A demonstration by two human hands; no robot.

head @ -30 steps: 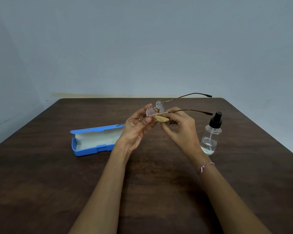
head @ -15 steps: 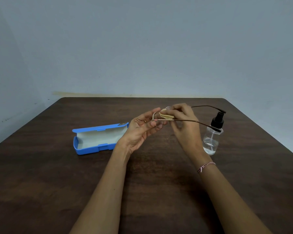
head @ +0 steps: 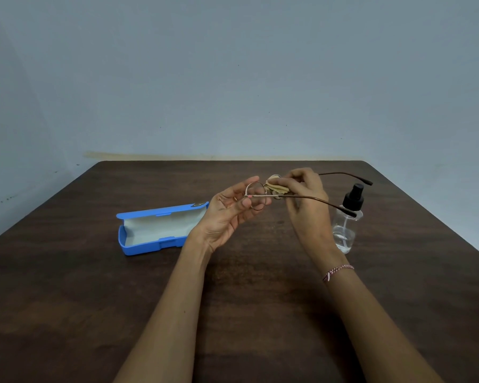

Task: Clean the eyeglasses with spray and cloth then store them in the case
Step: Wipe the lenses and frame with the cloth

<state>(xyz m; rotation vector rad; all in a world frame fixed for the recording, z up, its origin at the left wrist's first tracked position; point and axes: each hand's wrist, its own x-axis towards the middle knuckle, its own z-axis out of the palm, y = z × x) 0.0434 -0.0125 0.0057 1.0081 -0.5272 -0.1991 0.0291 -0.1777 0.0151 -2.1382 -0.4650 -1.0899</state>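
Observation:
Thin metal-framed eyeglasses (head: 307,199) are held above the table's middle, lenses to the left, both brown temples unfolded and pointing right. My left hand (head: 233,210) pinches the frame at the near lens with thumb and fingertips. My right hand (head: 306,200) presses a small folded tan cloth (head: 277,189) against the far lens, which the cloth and fingers mostly hide. A blue eyeglass case (head: 155,239) lies open on the table to the left, its pale lining showing and nothing in it. A clear spray bottle (head: 346,230) with a black pump top stands upright at the right, behind the temple tips.
The dark wooden table (head: 67,299) has rounded far corners and meets a plain blue-grey wall at the back. Its right edge runs close to the spray bottle. A red and white thread bracelet (head: 338,272) sits on my right wrist.
The glasses have swung so the temples point lower and farther right, toward the bottle. My right hand has shifted the cloth from the near lens to the far one. My left hand opened slightly.

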